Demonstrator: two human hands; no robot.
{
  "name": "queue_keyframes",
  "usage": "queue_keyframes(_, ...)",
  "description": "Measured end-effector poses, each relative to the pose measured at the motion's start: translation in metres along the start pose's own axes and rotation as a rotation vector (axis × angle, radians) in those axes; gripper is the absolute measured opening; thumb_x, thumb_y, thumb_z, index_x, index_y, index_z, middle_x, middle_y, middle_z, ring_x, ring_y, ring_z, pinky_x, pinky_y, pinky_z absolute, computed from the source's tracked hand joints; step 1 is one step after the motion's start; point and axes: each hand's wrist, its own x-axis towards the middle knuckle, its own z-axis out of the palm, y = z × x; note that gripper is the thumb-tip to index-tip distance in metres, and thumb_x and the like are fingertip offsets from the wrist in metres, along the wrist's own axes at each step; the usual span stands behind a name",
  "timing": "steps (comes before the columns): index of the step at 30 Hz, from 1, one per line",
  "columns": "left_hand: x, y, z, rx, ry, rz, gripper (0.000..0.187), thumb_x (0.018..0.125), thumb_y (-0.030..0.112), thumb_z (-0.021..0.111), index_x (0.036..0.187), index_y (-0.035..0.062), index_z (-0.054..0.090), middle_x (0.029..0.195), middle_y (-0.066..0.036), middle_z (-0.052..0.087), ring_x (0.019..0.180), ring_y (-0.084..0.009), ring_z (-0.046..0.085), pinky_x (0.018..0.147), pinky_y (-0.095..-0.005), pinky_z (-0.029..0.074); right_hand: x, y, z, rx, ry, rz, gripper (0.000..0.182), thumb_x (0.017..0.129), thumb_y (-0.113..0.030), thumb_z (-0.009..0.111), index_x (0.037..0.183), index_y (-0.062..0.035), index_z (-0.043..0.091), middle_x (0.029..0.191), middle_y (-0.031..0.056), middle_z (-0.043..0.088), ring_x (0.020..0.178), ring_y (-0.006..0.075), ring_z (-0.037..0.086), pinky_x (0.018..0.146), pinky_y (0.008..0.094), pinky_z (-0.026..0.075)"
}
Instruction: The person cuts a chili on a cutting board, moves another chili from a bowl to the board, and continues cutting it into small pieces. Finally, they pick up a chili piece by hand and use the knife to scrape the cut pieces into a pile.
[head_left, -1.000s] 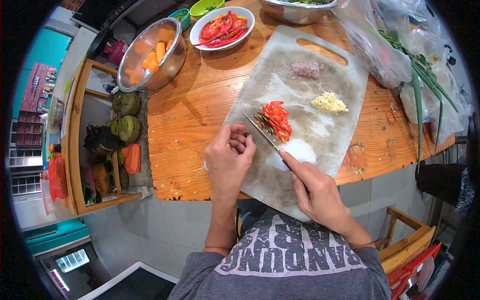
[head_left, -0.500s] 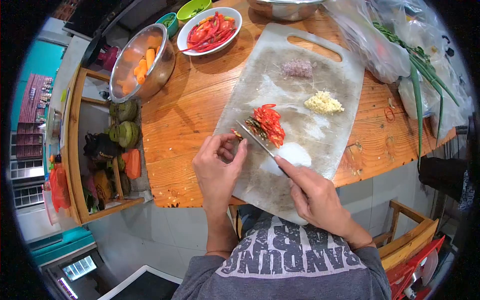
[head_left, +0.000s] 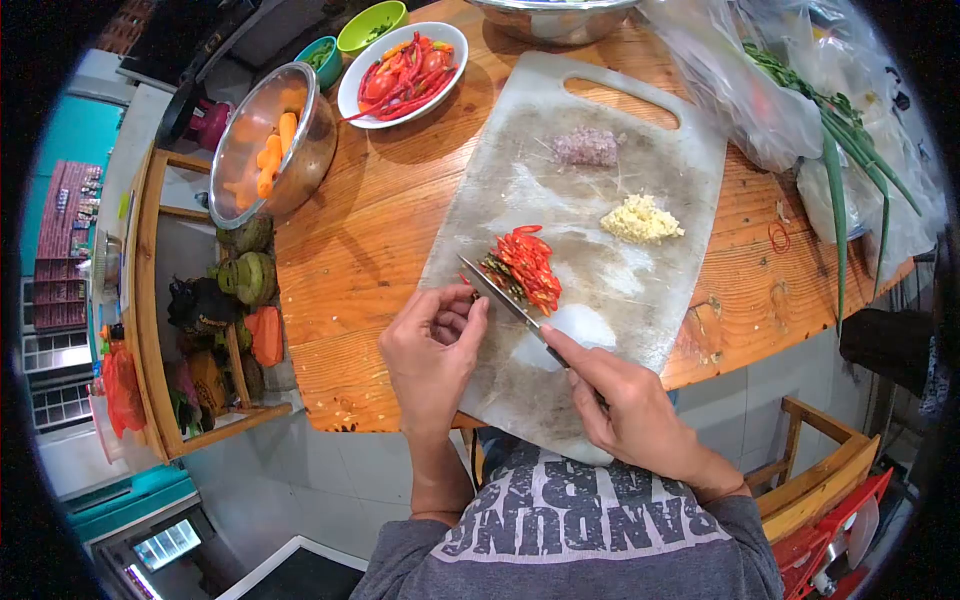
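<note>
A small piece of chili (head_left: 474,295) is pinched in my left hand (head_left: 432,335), over the left side of the grey cutting board (head_left: 470,200). My right hand (head_left: 620,395) is wrapped round the handle of a knife (head_left: 512,302). The blade points up and left, its tip close to my left fingertips and its edge beside a pile of sliced red chili (head_left: 528,268). Minced garlic (head_left: 642,219) lies on the board to the right, and chopped purple onion (head_left: 587,147) lies farther up.
A white bowl of chilies and tomatoes (head_left: 457,84), a metal bowl with carrots (head_left: 318,165) and two small bowls (head_left: 330,72) (head_left: 400,14) stand at the upper left. Plastic bags (head_left: 745,110) and green onions (head_left: 850,150) lie upper right. A metal basin (head_left: 560,25) stands at the top.
The view has shifted slightly, so the board and bowls sit a little differently in it. Both hands remain at the chili, with the knife still beside my left fingertips.
</note>
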Motion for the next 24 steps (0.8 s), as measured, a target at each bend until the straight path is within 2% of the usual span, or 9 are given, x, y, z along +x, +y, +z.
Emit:
queue_keyframes(7,-0.0031,-0.0023,0.0008,-0.07,0.012,-0.071,0.015,0.082,0.004,0.079,0.095,-0.0015,0.076,0.076,-0.004,0.068,0.061,-0.0053,0.059,0.055,-0.0207,0.048,0.0008,0.0009,-0.001,0.023,-0.015,0.006,0.061,0.087,0.0,0.06,0.146,-0.0067,0.047,0.075,0.0154,0.056,0.063,0.0328,0.061,0.058,0.0433,0.051)
queue_keyframes(16,-0.0042,-0.0032,0.0019,-0.053,0.012,-0.017,0.015,0.082,0.002,0.078,0.096,-0.002,0.076,0.078,-0.006,0.069,0.064,-0.0073,0.064,0.058,-0.0212,0.05,-0.0018,-0.0004,-0.0003,-0.033,-0.023,-0.011,0.064,0.086,0.0,0.061,0.147,-0.0081,0.046,0.076,0.0146,0.056,0.061,0.0332,0.061,0.056,0.0439,0.052)
queue_keyframes(19,-0.0057,0.0024,0.0029,0.012,0.007,0.128,0.016,0.081,0.001,0.078,0.097,-0.0021,0.076,0.079,-0.006,0.07,0.064,-0.008,0.065,0.058,-0.0216,0.051,-0.0043,-0.0019,0.001,-0.067,-0.025,-0.014,0.065,0.085,0.0,0.061,0.148,-0.0086,0.045,0.078,0.0148,0.055,0.061,0.0335,0.061,0.056,0.0442,0.053)
queue_keyframes(24,-0.0091,0.003,0.0029,-0.031,-0.023,0.105,0.02,0.081,0.0,0.077,0.101,-0.0009,0.076,0.083,-0.007,0.07,0.065,-0.0082,0.064,0.058,-0.0218,0.051,-0.0059,-0.0026,0.002,-0.061,0.004,-0.019,0.068,0.085,0.0,0.061,0.149,-0.0089,0.043,0.08,0.0156,0.054,0.061,0.0343,0.061,0.057,0.0452,0.053)
